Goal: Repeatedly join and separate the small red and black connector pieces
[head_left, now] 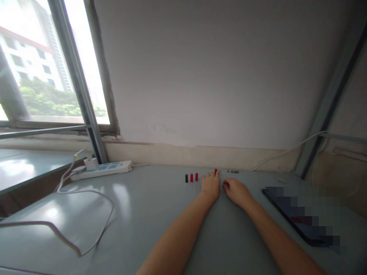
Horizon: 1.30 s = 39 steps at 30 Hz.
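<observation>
Near the back of the grey table (pixel 160 214), a black cylinder (pixel 186 178) and two red cylinders, one (pixel 192 178) and another (pixel 196 177), stand upright in a row. Just right of them is my left hand (pixel 211 185), its fingers closed on a third red cylinder (pixel 216 172) at the thumb side. My right hand (pixel 233 188) rests beside it, the fingers curled together; whatever they hold, if anything, is too small to make out. Several small dark metallic pieces (pixel 234 172) lie behind my right hand, close to the wall.
A white power strip (pixel 114 167) with plugs sits at the back left, its cable (pixel 110 214) looping over the table. A dark flat tablet-like device (pixel 295 219), partly pixelated, lies at the right. Metal posts rise at both sides before the wall.
</observation>
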Tool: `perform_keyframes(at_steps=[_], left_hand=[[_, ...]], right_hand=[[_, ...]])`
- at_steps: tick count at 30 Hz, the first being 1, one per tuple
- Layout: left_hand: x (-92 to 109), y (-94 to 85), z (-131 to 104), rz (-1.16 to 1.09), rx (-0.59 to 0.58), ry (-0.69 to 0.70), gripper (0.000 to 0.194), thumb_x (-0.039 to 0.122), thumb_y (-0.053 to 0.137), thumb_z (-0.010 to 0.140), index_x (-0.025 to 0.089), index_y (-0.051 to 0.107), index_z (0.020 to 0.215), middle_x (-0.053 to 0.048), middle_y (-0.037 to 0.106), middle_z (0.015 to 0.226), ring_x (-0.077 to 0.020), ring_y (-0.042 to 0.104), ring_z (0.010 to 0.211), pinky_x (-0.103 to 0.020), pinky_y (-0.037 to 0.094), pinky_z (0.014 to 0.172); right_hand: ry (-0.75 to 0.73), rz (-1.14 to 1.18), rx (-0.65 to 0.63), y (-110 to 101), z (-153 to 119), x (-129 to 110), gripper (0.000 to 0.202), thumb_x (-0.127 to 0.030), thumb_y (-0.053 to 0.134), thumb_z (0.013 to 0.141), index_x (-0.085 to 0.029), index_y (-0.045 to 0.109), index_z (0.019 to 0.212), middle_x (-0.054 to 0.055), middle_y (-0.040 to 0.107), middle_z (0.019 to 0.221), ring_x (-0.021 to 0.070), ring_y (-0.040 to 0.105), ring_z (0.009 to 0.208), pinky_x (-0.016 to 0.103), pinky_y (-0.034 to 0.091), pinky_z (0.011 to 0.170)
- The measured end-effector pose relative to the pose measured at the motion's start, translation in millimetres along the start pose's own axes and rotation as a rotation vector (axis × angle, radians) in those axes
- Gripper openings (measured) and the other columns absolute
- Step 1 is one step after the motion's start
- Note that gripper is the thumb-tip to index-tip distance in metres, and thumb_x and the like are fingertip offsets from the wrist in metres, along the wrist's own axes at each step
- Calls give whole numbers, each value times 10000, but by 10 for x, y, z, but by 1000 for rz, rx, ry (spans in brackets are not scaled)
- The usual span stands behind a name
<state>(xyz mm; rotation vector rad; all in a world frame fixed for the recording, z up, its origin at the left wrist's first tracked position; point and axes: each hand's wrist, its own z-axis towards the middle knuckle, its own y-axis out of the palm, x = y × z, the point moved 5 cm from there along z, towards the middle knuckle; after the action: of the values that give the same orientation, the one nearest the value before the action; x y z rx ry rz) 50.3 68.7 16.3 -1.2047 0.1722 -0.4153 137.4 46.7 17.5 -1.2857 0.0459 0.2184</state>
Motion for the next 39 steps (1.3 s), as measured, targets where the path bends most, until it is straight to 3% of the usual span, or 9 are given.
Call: perform_keyframes(at_steps=[4, 10, 15, 20, 26, 39], left_hand=[[1, -76, 20, 40, 10, 11, 299, 95, 299, 825, 119, 492, 1052, -122, 589, 986, -213, 544, 928, -325, 431, 755], [-26, -157, -40, 79, -8, 72, 262, 78, 315, 821, 112, 511, 991, -118, 600, 951, -201, 551, 916, -295, 438, 744], [-90, -204, -158, 45, 7, 30, 266, 71, 307, 819, 122, 519, 972, -121, 594, 958, -201, 559, 905, -294, 436, 732], [-251, -269, -345, -133, -9, -62, 194, 122, 375, 803, 156, 534, 909, -92, 609, 924, -191, 570, 861, -283, 424, 699], [-518, -225, -504, -475, 97, -167, 77, 169, 490, 747, 160, 549, 794, -34, 621, 784, -126, 548, 652, -246, 395, 637], [-514, -189, -555, -601, 189, -157, 61, 152, 523, 705, 170, 551, 756, 5, 599, 712, -96, 493, 580, -226, 381, 602]], right_hand=[[-3, -4, -1, 11, 5, -4, 251, -203, 404, 807, -140, 604, 946, 104, 624, 999, 194, 562, 919, 273, 390, 777], [14, -14, 6, 23, 9, 24, 269, -200, 408, 806, -125, 590, 989, 115, 590, 1040, 219, 520, 988, 300, 387, 812], [5, 32, -51, 152, 25, 69, 339, -245, 373, 829, -146, 538, 1108, 114, 518, 1184, 230, 460, 1087, 345, 367, 875], [47, 87, -167, 269, 27, 79, 425, -328, 303, 860, -200, 424, 1247, 96, 359, 1347, 234, 305, 1234, 469, 234, 984], [90, 81, -204, 291, 52, 42, 457, -377, 246, 869, -237, 361, 1289, 69, 312, 1377, 238, 245, 1266, 527, 179, 990], [69, 108, -168, 316, 121, 48, 441, -363, 244, 867, -243, 372, 1273, 59, 348, 1356, 247, 263, 1244, 582, 152, 963]])
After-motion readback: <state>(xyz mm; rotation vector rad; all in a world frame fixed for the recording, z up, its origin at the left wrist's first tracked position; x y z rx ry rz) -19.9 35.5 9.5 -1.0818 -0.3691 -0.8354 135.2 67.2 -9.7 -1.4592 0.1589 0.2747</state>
